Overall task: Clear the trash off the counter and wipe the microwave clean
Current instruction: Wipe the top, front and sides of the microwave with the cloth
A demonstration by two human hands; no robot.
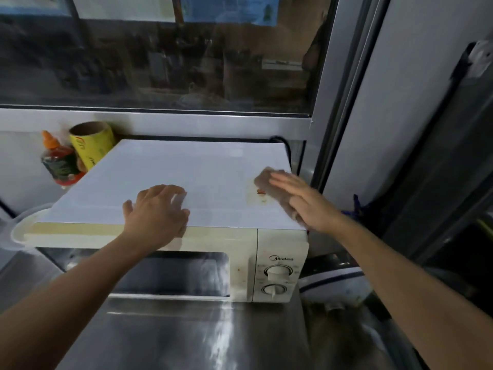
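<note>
- Cream-white microwave [170, 182] standing on a steel surface [170, 335], door closed, two dials on the panel at its right front.
- Brown cloth [269, 186] lying flat on the microwave's top near the right edge, toward the front right corner.
- Right hand [301, 200] pressing flat on the cloth, fingers straight and together, pointing toward the back left; no curled grip, palm over the cloth's right part, the cloth's left end showing past the fingertips.
- Yellowish stain [253, 194] with a small red mark on the top panel, just beside the cloth's left edge, partly under it.
- Left hand [157, 212] resting on the front edge of the top, left of centre, fingers spread loosely and slightly bent on the panel, holding nothing; well apart from the cloth.
- Both bare forearms reaching in from the lower corners.
- Left of the microwave, against the wall: yellow roll [92, 145] on a cardboard core, tilted, and a sauce bottle [57, 161] with an orange cap, just beside each other.
- Pale round container [22, 228] peeking out beside the front left corner.
- Wide dark window [160, 54] behind, reflections blurred, pale sill beneath.
- Black cord [282, 144] at the back right corner.
- Metal frame [338, 102] rising on the right; dim, unclear items beyond it.
</note>
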